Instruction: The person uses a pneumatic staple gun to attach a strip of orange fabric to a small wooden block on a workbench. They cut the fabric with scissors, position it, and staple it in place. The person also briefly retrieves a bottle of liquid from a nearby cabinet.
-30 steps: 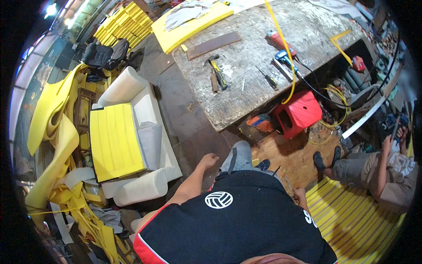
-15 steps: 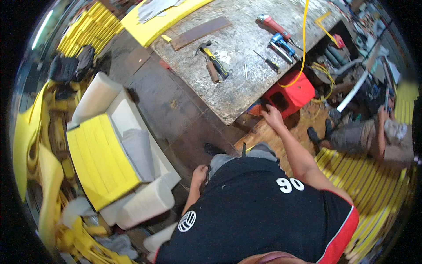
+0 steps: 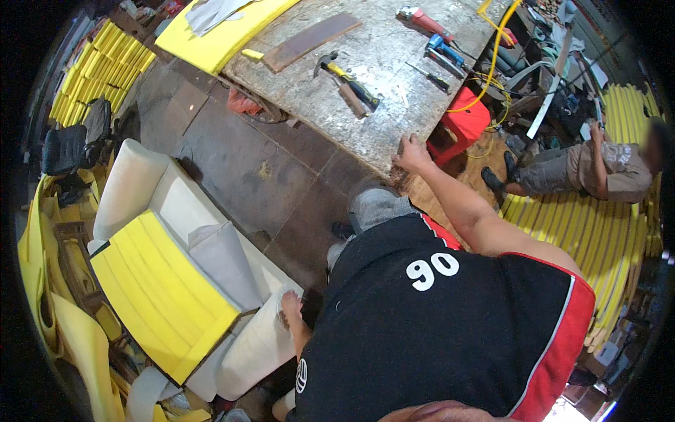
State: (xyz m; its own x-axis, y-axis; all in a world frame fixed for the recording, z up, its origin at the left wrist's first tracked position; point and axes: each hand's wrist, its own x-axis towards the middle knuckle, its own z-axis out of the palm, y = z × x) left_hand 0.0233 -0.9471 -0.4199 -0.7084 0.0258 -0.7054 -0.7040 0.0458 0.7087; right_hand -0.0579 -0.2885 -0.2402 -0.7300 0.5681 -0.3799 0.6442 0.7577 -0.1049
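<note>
My right hand [image 3: 411, 153] rests with spread fingers on the near edge of the worn grey workbench [image 3: 394, 84], holding nothing. My left hand [image 3: 291, 308] hangs low and touches the rounded white armrest [image 3: 256, 344] of a white sofa frame [image 3: 151, 190]; it holds nothing. A yellow foam cushion [image 3: 158, 292] and a grey cushion [image 3: 225, 264] lie on the sofa seat. On the bench lie a hammer [image 3: 341, 74], a brown board [image 3: 309, 42], a screwdriver [image 3: 429, 76], a blue tool [image 3: 443, 49] and a red power tool [image 3: 422, 20].
A red stool [image 3: 464, 123] stands under the bench with yellow cable [image 3: 492, 56] looping over it. Another person [image 3: 583, 165] sits on stacked yellow foam strips [image 3: 583, 232] at right. Yellow foam sheets [image 3: 218, 35] lie at the bench's far end; more foam [image 3: 98, 77] and a dark chair [image 3: 67, 148] are at left.
The view has swung left and down. My right hand moved from the red stool up onto the bench edge. My left hand dropped onto the sofa armrest.
</note>
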